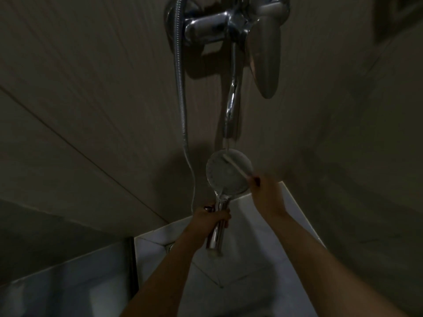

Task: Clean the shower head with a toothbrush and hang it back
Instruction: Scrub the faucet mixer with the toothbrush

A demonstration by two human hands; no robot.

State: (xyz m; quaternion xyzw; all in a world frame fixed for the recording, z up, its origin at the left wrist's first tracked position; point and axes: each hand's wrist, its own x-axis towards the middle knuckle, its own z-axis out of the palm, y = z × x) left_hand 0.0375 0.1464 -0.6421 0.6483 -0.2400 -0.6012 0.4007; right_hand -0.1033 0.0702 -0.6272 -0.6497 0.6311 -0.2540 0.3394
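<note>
- Below the chrome tap [212, 24] on the dim wall, the shower head [222, 177] is held in the air, its round face turned toward the person, just under the tip of the spout [232, 106].
- The left hand [211, 217] grips the shiny handle of the shower head, fingers wrapped tight round it.
- The right hand [267, 195] pinches the near end of a white toothbrush [237, 168], fingertips closed on it.
- The toothbrush lies slanted across the round face, its far end up near the top rim.
- A ribbed metal hose [180, 88] hangs down the wall left of the spout.
- A long lever [266, 53] points down to the right of the spout.
- White floor tiles [240, 259] show beneath both forearms.
</note>
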